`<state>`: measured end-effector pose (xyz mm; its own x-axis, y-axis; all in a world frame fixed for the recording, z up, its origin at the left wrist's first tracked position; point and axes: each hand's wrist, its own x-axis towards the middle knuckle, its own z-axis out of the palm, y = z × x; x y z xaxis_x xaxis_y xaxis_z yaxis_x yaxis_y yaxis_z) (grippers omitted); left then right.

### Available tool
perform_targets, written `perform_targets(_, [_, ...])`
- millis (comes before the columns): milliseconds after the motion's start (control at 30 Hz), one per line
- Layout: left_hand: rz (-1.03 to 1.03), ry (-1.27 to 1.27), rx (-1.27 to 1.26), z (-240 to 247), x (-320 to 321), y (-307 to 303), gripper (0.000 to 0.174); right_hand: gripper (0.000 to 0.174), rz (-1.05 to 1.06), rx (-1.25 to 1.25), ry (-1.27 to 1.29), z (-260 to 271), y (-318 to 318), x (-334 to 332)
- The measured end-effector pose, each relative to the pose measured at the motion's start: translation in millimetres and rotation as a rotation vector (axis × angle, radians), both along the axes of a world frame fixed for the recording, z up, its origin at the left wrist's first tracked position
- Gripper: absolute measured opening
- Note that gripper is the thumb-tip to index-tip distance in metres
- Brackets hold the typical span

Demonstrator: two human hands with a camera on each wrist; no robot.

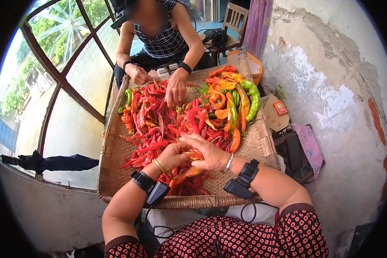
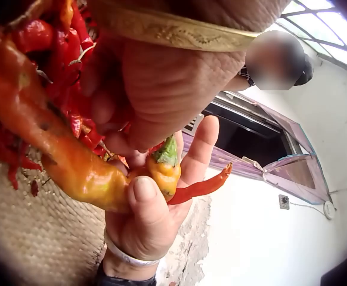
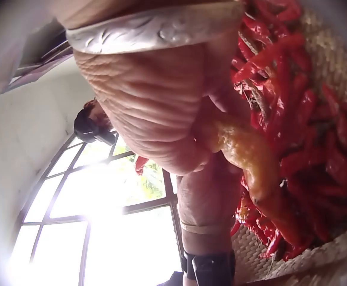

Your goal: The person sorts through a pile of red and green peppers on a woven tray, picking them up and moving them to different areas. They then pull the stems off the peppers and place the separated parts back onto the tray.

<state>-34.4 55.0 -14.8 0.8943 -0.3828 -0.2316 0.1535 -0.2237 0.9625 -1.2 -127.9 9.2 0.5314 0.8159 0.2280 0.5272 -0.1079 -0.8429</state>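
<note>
Both hands meet over the front of the pepper pile. The right hand (image 1: 210, 154) pinches peppers with thumb and fingers: in the left wrist view, a small orange pepper (image 2: 164, 173) with a green stem, a thin red tip beside it, and a long orange pepper (image 2: 81, 173) under the thumb. The left hand (image 1: 171, 157) has its curled fingers at the small pepper's stem; whether they grip it is hidden. In the right wrist view the long orange pepper (image 3: 251, 161) hangs below the right palm.
A woven tray (image 1: 116, 161) holds red peppers (image 1: 152, 146), with orange and green peppers (image 1: 253, 101) at its right. Across it, another person's hands (image 1: 175, 88) touch the pile. A wall stands right, a window left, with a dark umbrella (image 1: 69, 162) below it.
</note>
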Motion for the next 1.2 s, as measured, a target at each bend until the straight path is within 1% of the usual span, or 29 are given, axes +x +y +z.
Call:
perform_targets(67, [0.037, 0.129, -0.109, 14.7, -3.0, -3.8, 0.026, 0.076, 0.026, 0.061, -0.005, 0.7, 1.1, -2.0])
perform_targets(100, [-0.013, -0.122, -0.112, -5.7, 1.8, 0.4, 0.027, 0.076, 0.003, 0.093, -0.031, 5.4, 1.8, -5.7])
perform_targets(200, [-0.041, -0.101, -0.146, -11.9, 0.5, 4.4, 0.026, 0.078, 0.036, 0.062, -0.068, 10.0, 1.4, -8.4])
perform_targets(267, [-0.117, 0.187, -0.268, -8.1, -1.3, 7.0, 0.026, 0.080, 0.137, 0.046, -0.015, 11.1, 0.9, -7.2])
perform_targets(367, [-0.106, 0.204, -0.313, 4.9, -4.2, 6.0, 0.026, 0.080, 0.168, 0.069, 0.000, 11.5, 4.0, -8.1])
perform_targets(400, [-0.116, 0.183, -0.367, 8.2, -4.6, 4.4, 0.025, 0.080, 0.168, 0.069, 0.001, 11.0, 3.7, -8.3])
perform_targets(467, [-0.097, 0.227, -0.378, -9.8, -2.6, 13.9, 0.023, 0.078, 0.090, 0.065, -0.169, 10.9, 3.3, -8.2])
perform_targets(533, [-0.080, 0.266, -0.386, -9.8, -1.3, 15.9, 0.021, 0.078, 0.087, 0.055, -0.166, 13.3, 1.2, -7.0])
perform_targets(600, [-0.054, 0.325, -0.592, -3.2, -2.7, 14.8, 0.021, 0.078, 0.082, 0.043, -0.162, 13.2, -0.6, -5.9])
perform_targets(700, [-0.015, 0.372, -0.568, 7.4, -4.1, 9.1, 0.022, 0.080, 0.130, 0.031, -0.159, 5.3, 0.4, -3.3])
perform_targets(733, [-0.032, 0.274, -0.461, -1.5, -1.5, 11.6, 0.025, 0.081, 0.111, 0.038, -0.139, 1.8, -0.1, -3.8])
perform_targets(767, [-0.034, 0.271, -0.459, -2.3, -1.3, 12.0, 0.025, 0.083, 0.092, 0.044, -0.119, -0.3, -0.7, -5.1])
perform_targets(800, [0.006, 0.228, -0.461, 1.5, -0.3, 10.1, 0.022, 0.085, 0.030, 0.013, -0.158, 0.1, -0.9, -6.5])
perform_targets(833, [0.047, 0.188, -0.465, 6.7, -0.5, 7.7, 0.020, 0.085, 0.030, 0.012, -0.162, -0.6, -0.9, -6.5])
perform_targets(867, [0.157, 0.170, -0.472, 14.3, -1.9, 6.3, 0.017, 0.085, -0.017, 0.063, -0.120, -2.5, -0.4, -5.8])
perform_targets(900, [0.222, 0.148, -0.518, 16.1, 0.5, 9.9, 0.015, 0.086, -0.063, 0.114, -0.078, -4.6, 0.4, -4.6])
perform_targets(967, [0.421, 0.053, -0.571, 23.2, 3.5, 11.7, 0.014, 0.087, -0.058, 0.090, -0.130, -3.6, -1.9, 2.0])
perform_targets(1033, [0.548, 0.026, -0.572, 20.2, 11.4, 24.7, 0.010, 0.084, 0.028, -0.173, 0.427, -0.1, -6.5, 4.7])
perform_targets(1067, [0.594, 0.029, -0.584, 16.6, 14.5, 29.7, 0.010, 0.067, -0.018, -0.108, 0.241, -13.6, -8.6, 4.6])
perform_targets(1100, [0.647, 0.048, -0.573, 20.6, 14.5, 31.4, 0.010, 0.067, -0.018, -0.110, 0.244, -12.6, -10.6, 5.3])
perform_targets(1167, [0.677, 0.040, -0.532, 17.5, 16.9, 35.9, 0.010, 0.049, 0.130, -0.433, 0.148, -6.4, -14.2, 10.3])
perform_targets(1200, [0.675, 0.046, -0.534, 15.7, 17.1, 36.6, 0.010, 0.042, 0.159, -0.474, 0.077, -4.5, -15.6, 9.7])
